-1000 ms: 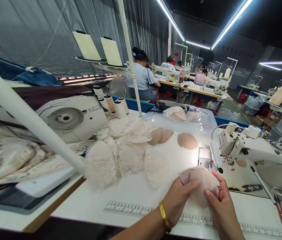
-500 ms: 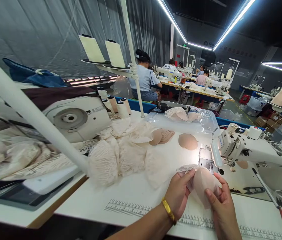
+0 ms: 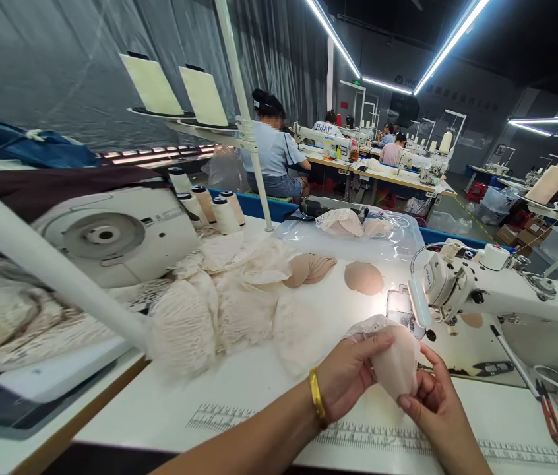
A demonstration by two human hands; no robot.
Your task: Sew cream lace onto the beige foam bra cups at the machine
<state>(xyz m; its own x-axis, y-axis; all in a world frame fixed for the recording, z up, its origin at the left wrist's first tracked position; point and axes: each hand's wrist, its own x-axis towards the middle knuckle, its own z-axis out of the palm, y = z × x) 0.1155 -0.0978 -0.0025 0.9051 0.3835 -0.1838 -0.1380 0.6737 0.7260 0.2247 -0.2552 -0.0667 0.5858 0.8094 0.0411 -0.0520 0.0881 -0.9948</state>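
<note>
Between my hands is a pale beige bra cup (image 3: 394, 363) with white lace along its upper left edge. My left hand (image 3: 351, 369), with a gold bracelet at the wrist, pinches the cup's left side, thumb on top. On the cup's lower right edge, the thumb and fingers of my right hand (image 3: 434, 396) are closed. Just beyond the cup stands the sewing machine (image 3: 450, 280), its lamp lighting the needle plate. A loose beige cup (image 3: 364, 278) lies left of the machine, beside a stack of beige cups (image 3: 309, 269).
Cream lace pieces (image 3: 185, 323) are heaped on the left of the table. A printed ruler (image 3: 358, 435) runs along the front edge. Red-handled scissors (image 3: 550, 415) lie at the right. Thread cones (image 3: 227, 214) stand behind the lace; a slanted white pole (image 3: 61, 264) crosses the left.
The cup has tilted and turned a little in my hands, and my left thumb lies further across it. The view has swung slightly right.
</note>
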